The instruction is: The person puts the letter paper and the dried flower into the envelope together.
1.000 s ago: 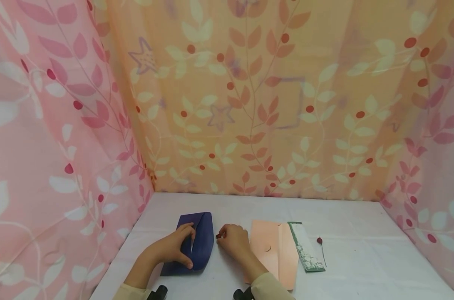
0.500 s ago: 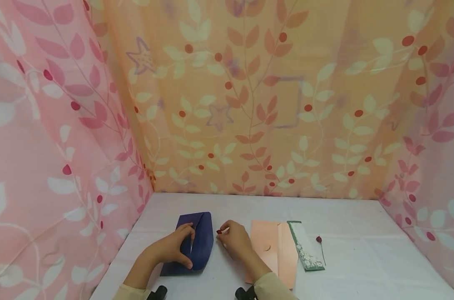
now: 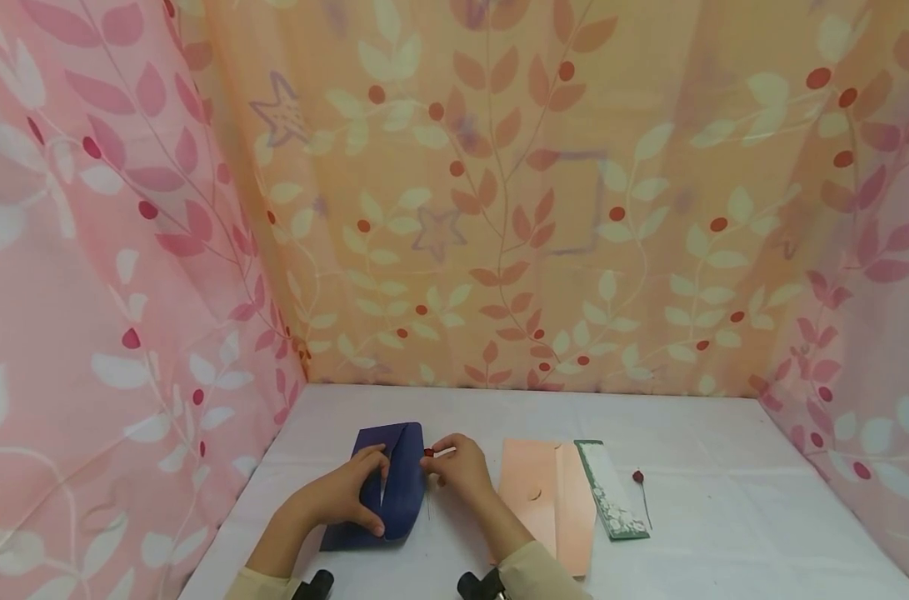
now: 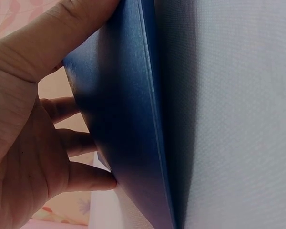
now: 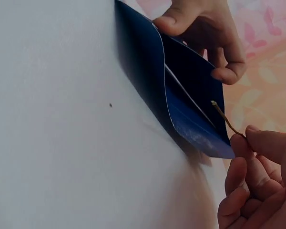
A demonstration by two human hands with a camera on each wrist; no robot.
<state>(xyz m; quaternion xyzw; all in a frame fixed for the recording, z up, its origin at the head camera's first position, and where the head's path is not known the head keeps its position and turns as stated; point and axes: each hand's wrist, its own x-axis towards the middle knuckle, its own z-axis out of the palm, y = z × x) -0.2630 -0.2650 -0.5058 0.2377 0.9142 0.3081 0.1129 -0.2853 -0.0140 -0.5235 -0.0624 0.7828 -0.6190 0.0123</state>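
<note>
A dark blue envelope [image 3: 406, 496] stands partly bowed on the white table, its flap to the right. My left hand [image 3: 345, 490] grips it, thumb on the near edge and fingers on the far one. In the right wrist view the envelope's mouth [image 5: 190, 117] gapes, and a thin white edge shows inside. Between thumb and forefinger my right hand [image 3: 463, 468] pinches a small dried flower with a red head [image 3: 428, 452], right beside the flap. Its thin stem [image 5: 224, 117] points toward the gaping mouth in the right wrist view.
To the right of my right hand lies a peach envelope [image 3: 532, 471], partly under my forearm. A white card with green ends and a floral print [image 3: 611, 492] overlaps its right edge. Farther right lies another red dried flower [image 3: 638, 477]. Patterned curtains [image 3: 499, 208] enclose the table.
My right hand has moved left and slightly away from me, bringing the dried flower up to the blue envelope's flap edge; its stem now shows below. My left hand stays put.
</note>
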